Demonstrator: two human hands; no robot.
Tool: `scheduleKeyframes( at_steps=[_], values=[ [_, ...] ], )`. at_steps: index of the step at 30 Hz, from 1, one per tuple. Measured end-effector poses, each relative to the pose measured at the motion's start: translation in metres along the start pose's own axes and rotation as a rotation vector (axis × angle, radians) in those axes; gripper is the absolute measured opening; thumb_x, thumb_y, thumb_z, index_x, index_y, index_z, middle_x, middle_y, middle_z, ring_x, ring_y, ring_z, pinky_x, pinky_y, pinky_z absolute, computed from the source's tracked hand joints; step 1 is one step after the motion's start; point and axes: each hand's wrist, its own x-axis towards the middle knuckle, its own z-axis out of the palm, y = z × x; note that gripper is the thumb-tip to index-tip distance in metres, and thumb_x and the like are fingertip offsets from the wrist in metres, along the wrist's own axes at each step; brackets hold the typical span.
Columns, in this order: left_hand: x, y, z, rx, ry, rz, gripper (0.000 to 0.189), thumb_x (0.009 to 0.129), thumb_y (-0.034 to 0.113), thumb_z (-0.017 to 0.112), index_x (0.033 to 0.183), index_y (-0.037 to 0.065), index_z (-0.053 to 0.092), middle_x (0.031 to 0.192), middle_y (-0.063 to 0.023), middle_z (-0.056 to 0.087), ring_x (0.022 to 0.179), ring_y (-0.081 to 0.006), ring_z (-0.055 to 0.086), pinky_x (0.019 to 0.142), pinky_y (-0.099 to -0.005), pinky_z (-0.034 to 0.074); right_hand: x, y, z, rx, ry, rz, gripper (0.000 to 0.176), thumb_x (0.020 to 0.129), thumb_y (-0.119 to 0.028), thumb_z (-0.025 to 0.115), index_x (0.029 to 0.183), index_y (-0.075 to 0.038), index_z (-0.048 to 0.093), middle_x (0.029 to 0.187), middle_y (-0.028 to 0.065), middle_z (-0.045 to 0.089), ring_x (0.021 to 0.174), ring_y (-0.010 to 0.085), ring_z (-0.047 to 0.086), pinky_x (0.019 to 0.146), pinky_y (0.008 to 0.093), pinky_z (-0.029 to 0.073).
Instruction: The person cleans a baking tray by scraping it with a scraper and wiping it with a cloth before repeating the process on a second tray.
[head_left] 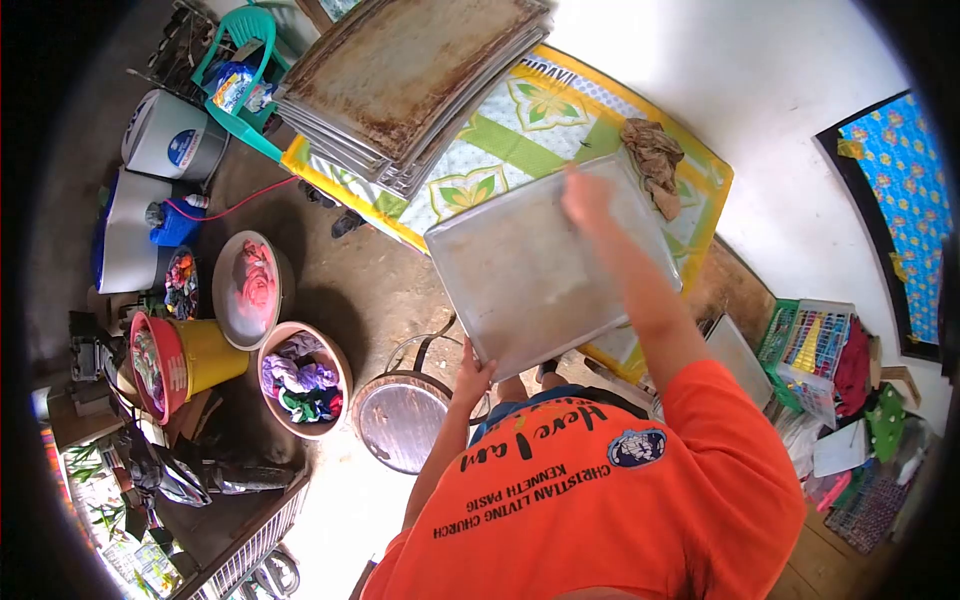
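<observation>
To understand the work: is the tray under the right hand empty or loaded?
Empty as far as visible: the tray shows bare surface around the right hand; beneath that hand, cannot tell.

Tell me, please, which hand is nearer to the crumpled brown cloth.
Right: the right hand is over the tray, close to the brown cloth; the left hand holds the tray's near corner, farther away.

bright-orange T-shirt (590,520) | short sleeves (715,425) | black lettering (500,508), "CHRISTIAN LIVING CHURCH" included | round dark-and-white emblem (636,448) | blue bottoms (545,396)
</observation>
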Motion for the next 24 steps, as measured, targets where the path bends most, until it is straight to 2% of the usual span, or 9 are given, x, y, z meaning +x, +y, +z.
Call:
scheduleKeyframes(
  at_steps=[3, 6, 10, 13, 16, 19, 22, 23, 24],
  values=[
    [-0.003, 0.006, -0.002, 0.009, -0.01, 0.009, 0.089, 0.084, 0.011, 0.061, 0.148, 0.009, -0.001, 0.061, -0.0087, 0.057, 0.045, -0.0141, 0.052, 0.041, -0.0294, 0.042, -0.033, -0.081, 0.0, 0.083, -0.146, -0.167, 0.024, 0.091, -0.016, 0.043, 0.108, -0.006, 0.057, 0.075, 0.0167, 0.065, 0.072, 0.0349, 0.065, 0.061, 0.0491, 0.05],
    [0.0, 0.0, -0.001, 0.024, -0.003, 0.014, 0.089, 0.084, 0.012, 0.06, 0.148, 0.008, 0.0, 0.06, -0.0085, 0.057, 0.045, -0.0144, 0.052, 0.041, -0.0293, 0.042, -0.031, -0.072, 0.011, 0.234, -0.101, -0.108, 0.037, 0.083, -0.018, 0.053, 0.119, -0.011, 0.054, 0.077, 0.0143, 0.066, 0.075, 0.0357, 0.064, 0.065, 0.0486, 0.049],
    [0.003, -0.009, -0.001, 0.035, 0.005, 0.029, 0.087, 0.084, 0.013, 0.06, 0.148, 0.007, 0.002, 0.061, -0.0093, 0.058, 0.046, -0.0152, 0.053, 0.042, -0.0296, 0.042, 0.006, 0.018, -0.016, 0.14, -0.112, 0.24, 0.045, 0.084, -0.026, 0.056, 0.126, -0.013, 0.047, 0.098, 0.0201, 0.065, 0.092, 0.0377, 0.062, 0.077, 0.0479, 0.048],
    [-0.004, 0.006, -0.003, 0.01, -0.006, 0.043, 0.086, 0.084, 0.014, 0.061, 0.148, 0.007, 0.004, 0.061, -0.0101, 0.059, 0.047, -0.0158, 0.054, 0.043, -0.0308, 0.042, 0.026, 0.081, -0.03, 0.089, 0.052, 0.387, 0.043, 0.085, -0.025, 0.055, 0.126, -0.014, 0.047, 0.099, 0.0209, 0.065, 0.095, 0.0386, 0.062, 0.078, 0.0483, 0.049],
    [-0.003, 0.005, -0.002, 0.039, 0.008, 0.063, 0.085, 0.083, 0.013, 0.061, 0.148, 0.006, 0.006, 0.061, -0.0105, 0.059, 0.048, -0.0161, 0.055, 0.044, -0.0318, 0.042, 0.033, 0.075, -0.041, 0.042, 0.058, 0.396, 0.04, 0.085, -0.02, 0.053, 0.124, -0.012, 0.048, 0.097, 0.021, 0.065, 0.095, 0.0394, 0.061, 0.078, 0.0482, 0.049],
    [-0.002, 0.002, -0.002, 0.038, 0.019, 0.075, 0.085, 0.082, 0.013, 0.061, 0.147, 0.006, 0.007, 0.061, -0.011, 0.059, 0.048, -0.0167, 0.056, 0.045, -0.0326, 0.043, 0.017, 0.016, 0.005, -0.003, -0.002, 0.145, 0.041, 0.081, -0.011, 0.047, 0.122, -0.004, 0.05, 0.091, 0.0203, 0.065, 0.085, 0.0383, 0.063, 0.073, 0.0495, 0.049],
    [-0.002, -0.001, -0.004, 0.042, 0.011, 0.069, 0.085, 0.081, 0.014, 0.062, 0.147, 0.006, 0.008, 0.061, -0.0113, 0.059, 0.048, -0.0177, 0.056, 0.046, -0.0328, 0.043, -0.029, -0.113, 0.011, 0.07, -0.17, 0.031, 0.037, 0.094, -0.017, 0.037, 0.125, -0.004, 0.05, 0.077, 0.0182, 0.066, 0.07, 0.0344, 0.065, 0.058, 0.0486, 0.049],
    [-0.001, -0.002, -0.004, 0.049, 0.004, 0.065, 0.086, 0.081, 0.015, 0.062, 0.147, 0.006, 0.008, 0.062, -0.0113, 0.059, 0.048, -0.0181, 0.056, 0.046, -0.0328, 0.043, -0.04, -0.145, 0.059, 0.123, -0.145, -0.01, 0.034, 0.095, -0.02, 0.037, 0.123, -0.005, 0.052, 0.072, 0.0167, 0.065, 0.064, 0.0336, 0.065, 0.054, 0.0482, 0.049],
    [-0.001, 0.0, -0.003, 0.057, 0.002, 0.046, 0.086, 0.081, 0.015, 0.062, 0.147, 0.006, 0.009, 0.064, -0.0126, 0.061, 0.052, -0.0199, 0.058, 0.049, -0.0338, 0.044, -0.061, -0.184, 0.047, 0.159, -0.152, -0.106, 0.048, 0.1, -0.033, 0.027, 0.091, -0.003, 0.064, 0.071, 0.0174, 0.066, 0.06, 0.0346, 0.064, 0.056, 0.0489, 0.05]
  ],
)
